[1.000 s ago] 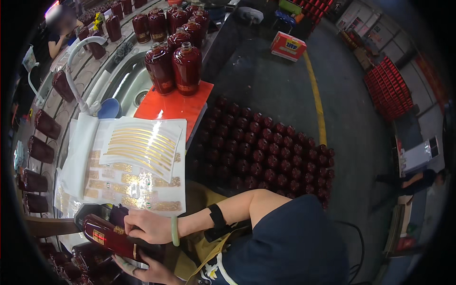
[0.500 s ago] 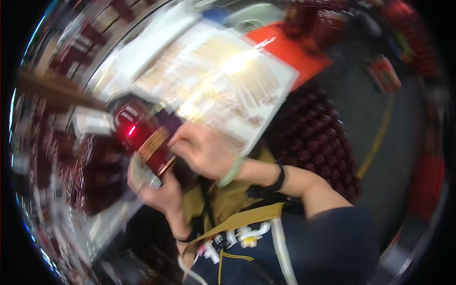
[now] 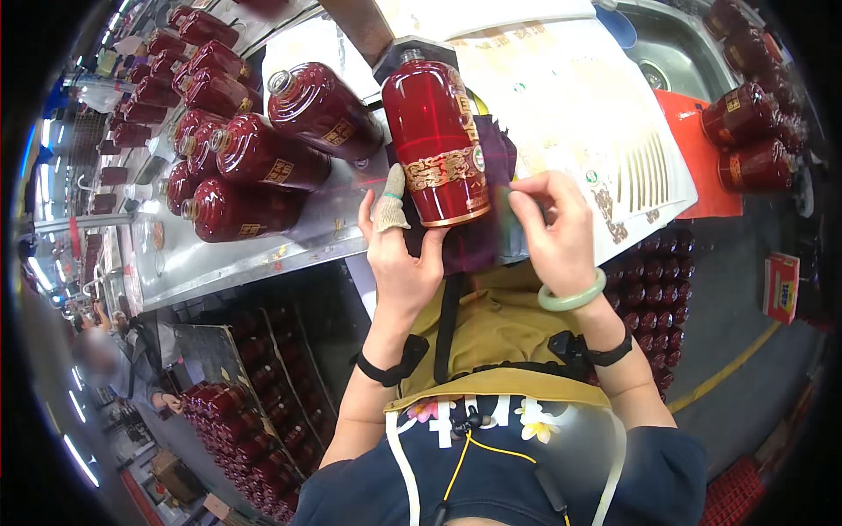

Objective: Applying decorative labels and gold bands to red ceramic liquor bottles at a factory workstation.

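Note:
A glossy dark red glass bottle (image 3: 431, 123) with gold ornament bands stands or leans at the table's near edge, its neck pointing away from me. My left hand (image 3: 399, 259) grips its lower end, the thumb at the base and the fingers along the left side. A beige fabric finger cover with a green band sits on one of those fingers. To the right of the bottle, apart from it, is my right hand (image 3: 561, 232), thumb and forefinger pinched together; anything between them is too small to make out. A dark purple cloth (image 3: 495, 162) lies under and beside the bottle.
Several similar red bottles (image 3: 320, 114) stand on the metal table at left. White sheets with gold decals (image 3: 561, 96) lie at right, beside an orange-red sheet (image 3: 671, 131) and a metal sink (image 3: 675, 39). Stacked bottles (image 3: 653, 289) fill the space below. Another person (image 3: 132, 359) is far left.
The view has turned and sharpened. My right hand, earlier close against the bottle's decorated band, is now off to its right. The left hand still holds the bottle's lower end.

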A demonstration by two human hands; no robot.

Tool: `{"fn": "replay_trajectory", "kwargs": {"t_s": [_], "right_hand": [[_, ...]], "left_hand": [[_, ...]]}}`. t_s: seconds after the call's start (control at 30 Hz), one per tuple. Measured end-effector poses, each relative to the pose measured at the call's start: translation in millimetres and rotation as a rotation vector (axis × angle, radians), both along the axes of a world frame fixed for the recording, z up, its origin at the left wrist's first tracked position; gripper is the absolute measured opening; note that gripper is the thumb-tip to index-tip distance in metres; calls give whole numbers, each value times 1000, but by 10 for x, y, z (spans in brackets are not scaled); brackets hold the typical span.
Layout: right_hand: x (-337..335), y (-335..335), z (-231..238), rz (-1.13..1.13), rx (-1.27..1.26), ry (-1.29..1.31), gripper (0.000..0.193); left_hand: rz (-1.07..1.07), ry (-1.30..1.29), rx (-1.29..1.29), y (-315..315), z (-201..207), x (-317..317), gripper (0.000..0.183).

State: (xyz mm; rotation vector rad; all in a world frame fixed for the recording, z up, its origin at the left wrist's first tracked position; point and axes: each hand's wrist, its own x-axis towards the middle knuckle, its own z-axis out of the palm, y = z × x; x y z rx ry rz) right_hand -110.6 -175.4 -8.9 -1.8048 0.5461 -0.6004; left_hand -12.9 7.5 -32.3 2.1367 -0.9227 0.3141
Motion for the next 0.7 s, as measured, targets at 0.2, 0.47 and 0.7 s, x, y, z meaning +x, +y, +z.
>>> {"fn": "replay_trajectory", "kwargs": {"t_s": [0.2,0.47,0.7], "right_hand": [[-18,179,169,88,177,-17,8],[-22,77,145,53,159,-67,7],[-94,-50,-23,23,128,72,7]], "left_hand": [[-35,76,24,3,-22,12,69],[46,-11,-112,-178,174,-28,92],[-94,58,59,1,49,104,77]]}}
